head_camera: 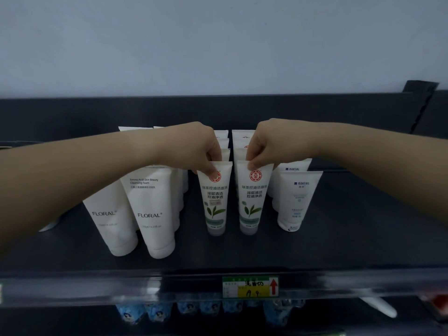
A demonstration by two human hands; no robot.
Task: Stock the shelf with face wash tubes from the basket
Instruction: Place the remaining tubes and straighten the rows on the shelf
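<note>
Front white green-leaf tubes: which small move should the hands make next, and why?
Probably let go. The left hand pinches the left white green-leaf tube, the right hand the right white green-leaf tube; both stand cap-down on the dark shelf, fronting their rows.

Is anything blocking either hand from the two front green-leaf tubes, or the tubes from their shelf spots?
Nothing visible. The left hand and right hand pinch the tops of the left green-leaf tube and right green-leaf tube, both standing cap-down on the shelf.

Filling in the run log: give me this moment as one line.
left hand pinches top of left green-leaf tube | right hand pinches top of right green-leaf tube | both upright, cap-down on shelf
</note>
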